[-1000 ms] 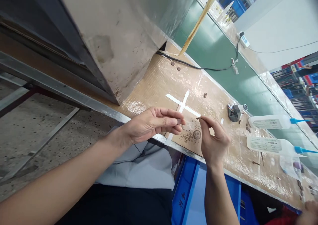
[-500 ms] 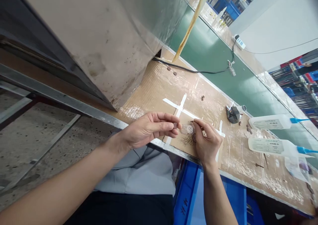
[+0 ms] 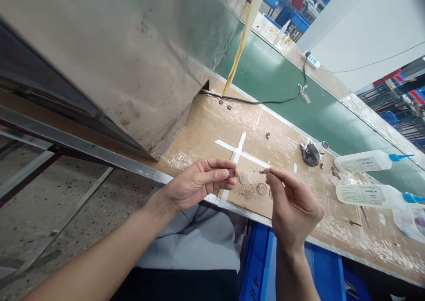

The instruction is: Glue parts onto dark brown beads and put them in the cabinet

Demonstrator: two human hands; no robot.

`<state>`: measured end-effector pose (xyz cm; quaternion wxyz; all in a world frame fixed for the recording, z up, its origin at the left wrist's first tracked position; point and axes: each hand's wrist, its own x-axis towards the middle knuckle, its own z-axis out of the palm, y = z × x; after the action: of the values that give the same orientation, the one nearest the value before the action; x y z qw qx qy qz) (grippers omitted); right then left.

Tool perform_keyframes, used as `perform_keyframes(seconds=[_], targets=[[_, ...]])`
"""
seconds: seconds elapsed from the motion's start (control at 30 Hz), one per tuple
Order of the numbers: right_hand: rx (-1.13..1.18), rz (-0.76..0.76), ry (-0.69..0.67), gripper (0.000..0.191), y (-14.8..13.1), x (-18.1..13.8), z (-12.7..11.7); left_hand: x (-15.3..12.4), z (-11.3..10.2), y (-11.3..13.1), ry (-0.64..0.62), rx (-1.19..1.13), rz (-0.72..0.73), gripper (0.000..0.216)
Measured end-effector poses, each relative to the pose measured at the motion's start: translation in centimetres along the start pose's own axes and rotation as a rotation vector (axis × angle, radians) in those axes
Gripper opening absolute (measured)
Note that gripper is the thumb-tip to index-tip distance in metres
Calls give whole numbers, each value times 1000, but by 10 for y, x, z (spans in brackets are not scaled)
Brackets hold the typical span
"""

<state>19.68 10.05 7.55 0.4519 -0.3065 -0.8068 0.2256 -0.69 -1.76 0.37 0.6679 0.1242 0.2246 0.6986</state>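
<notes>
My left hand [image 3: 202, 180] pinches a small brown disc [image 3: 231, 172] between thumb and fingers, above the bench edge. My right hand [image 3: 294, 203] is closed to its right, thumb and forefinger around a small dark piece [image 3: 264, 171] whose kind I cannot make out. Between and below the hands lies a cardboard sheet [image 3: 239, 196] strewn with tiny dark grains. A clear round piece [image 3: 245, 179] rests on it, and a brown ring-like disc [image 3: 261, 189] lies closer to my right hand.
Two white bottles with blue nozzles [image 3: 363, 161] lie to the right, near a dark faceted object [image 3: 311, 155]. White tape [image 3: 239, 150] crosses the bench top. A large metal housing [image 3: 159, 71] rises at left. A black cable [image 3: 259, 102] runs behind; blue bins [image 3: 259, 252] stand below.
My right hand has moved right, away from my left hand, uncovering the ring-like disc. My left hand still holds the brown disc. The whole view has shifted slightly.
</notes>
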Motion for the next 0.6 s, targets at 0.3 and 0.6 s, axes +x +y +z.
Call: perform_keyframes(seconds=[0.3,0.6], targets=[[160,-60,-128,19,-19,1,15,-2,-2,1,7,-8,-7,24],[228,-3,-157,20,-20,-3,22,-3,7,-7,89,2,42,28]])
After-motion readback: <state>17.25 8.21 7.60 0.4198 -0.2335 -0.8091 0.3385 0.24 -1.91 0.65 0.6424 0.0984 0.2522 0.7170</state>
